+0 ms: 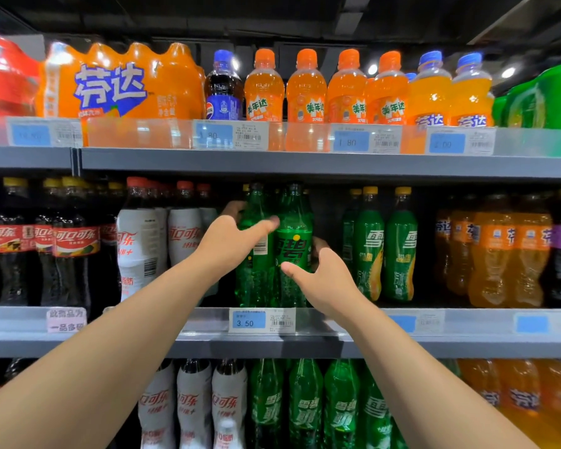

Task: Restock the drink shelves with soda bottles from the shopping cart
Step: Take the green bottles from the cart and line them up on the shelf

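Two green soda bottles stand side by side on the middle shelf (467,332), above the 3.50 price tag (261,320). My left hand (230,238) wraps the left green bottle (256,270), thumb across its front and fingers behind it. My right hand (321,280) grips the right green bottle (293,234) from the right side, with its thumb on the front and its fingers behind. Both bottles are upright, and their bases sit at the shelf's front lip. The shopping cart is out of view.
Cola bottles (75,241) and white-labelled cola (136,247) stand to the left. To the right are green-and-yellow labelled bottles (399,247), with a dark gap between them and the held pair, then orange soda (499,251). The shelf above (305,163) hangs close over the caps.
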`<state>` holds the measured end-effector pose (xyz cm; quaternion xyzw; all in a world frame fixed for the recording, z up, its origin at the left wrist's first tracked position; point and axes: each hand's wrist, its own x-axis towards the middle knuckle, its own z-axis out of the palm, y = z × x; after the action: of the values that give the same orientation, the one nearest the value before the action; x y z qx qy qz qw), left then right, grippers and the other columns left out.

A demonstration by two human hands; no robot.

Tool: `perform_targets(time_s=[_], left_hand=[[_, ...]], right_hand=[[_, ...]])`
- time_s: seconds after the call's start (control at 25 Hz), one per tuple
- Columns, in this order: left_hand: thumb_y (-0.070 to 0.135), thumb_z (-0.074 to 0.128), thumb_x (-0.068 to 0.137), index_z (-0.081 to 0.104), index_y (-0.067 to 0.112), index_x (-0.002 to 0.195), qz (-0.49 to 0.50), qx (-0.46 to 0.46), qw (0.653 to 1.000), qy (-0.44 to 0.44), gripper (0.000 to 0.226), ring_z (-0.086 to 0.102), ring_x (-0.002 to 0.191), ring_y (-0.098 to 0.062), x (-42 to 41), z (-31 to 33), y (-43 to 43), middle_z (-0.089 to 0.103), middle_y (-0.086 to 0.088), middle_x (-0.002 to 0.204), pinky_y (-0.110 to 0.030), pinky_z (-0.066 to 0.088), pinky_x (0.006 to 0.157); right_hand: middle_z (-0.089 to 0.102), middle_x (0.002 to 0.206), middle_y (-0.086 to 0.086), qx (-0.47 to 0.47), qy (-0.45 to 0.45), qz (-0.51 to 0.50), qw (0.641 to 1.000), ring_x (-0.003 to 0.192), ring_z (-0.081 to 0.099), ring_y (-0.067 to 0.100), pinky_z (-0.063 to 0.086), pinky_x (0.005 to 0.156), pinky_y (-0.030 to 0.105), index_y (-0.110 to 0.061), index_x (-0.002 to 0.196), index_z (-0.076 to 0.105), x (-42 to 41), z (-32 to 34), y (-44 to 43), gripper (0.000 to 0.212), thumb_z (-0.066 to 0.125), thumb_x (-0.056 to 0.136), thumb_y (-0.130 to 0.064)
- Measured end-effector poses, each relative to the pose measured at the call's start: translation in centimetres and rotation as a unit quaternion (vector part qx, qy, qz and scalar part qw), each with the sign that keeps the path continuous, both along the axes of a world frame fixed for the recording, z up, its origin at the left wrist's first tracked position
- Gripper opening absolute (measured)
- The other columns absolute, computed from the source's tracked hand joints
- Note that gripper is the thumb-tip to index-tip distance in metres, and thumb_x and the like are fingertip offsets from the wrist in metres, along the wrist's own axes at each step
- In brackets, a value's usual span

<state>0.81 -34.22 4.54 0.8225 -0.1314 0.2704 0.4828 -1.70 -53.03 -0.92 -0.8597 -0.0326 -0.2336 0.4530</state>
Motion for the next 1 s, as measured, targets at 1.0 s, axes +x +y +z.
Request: perform_targets(time_s=[1.0], left_hand=[[0.026, 0.089, 0.077, 0.042, 0.036, 0.135, -0.102, 0.031, 0.994, -0.026, 0.075, 0.066, 0.090, 0.015, 0.4, -2.5, 3.2, 0.072, 0.013, 0.109, -0.003, 0.048, 0.071]], right_hand=[[0.057, 0.145, 0.007, -0.037, -0.067, 0.055, 0.996, 0.125, 0.056, 0.022, 0.043, 0.089, 0.029, -0.018, 0.157, 0.031, 1.3, -0.3, -1.4, 0.097, 0.071, 0.082, -0.066]])
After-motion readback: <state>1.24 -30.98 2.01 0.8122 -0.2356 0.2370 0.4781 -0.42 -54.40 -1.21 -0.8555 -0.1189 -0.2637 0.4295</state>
